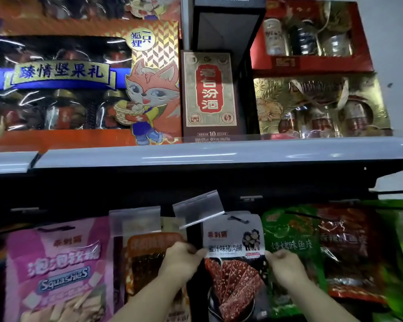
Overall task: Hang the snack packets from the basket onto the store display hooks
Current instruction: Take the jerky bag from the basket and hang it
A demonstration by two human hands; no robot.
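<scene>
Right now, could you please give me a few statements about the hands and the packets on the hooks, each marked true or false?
1. Both hands hold the jerky packet by its side edges. True.
2. The left hand grips the pink packet. False: it pinches the jerky packet's left edge.
3. A green packet hangs right of the jerky packet. True.
4. The right hand is empty. False: it holds the packet's right edge.

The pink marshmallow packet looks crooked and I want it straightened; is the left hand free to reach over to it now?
Probably not yet: the left hand pinches the grey jerky packet, though nothing blocks the pink marshmallow packet.
</scene>
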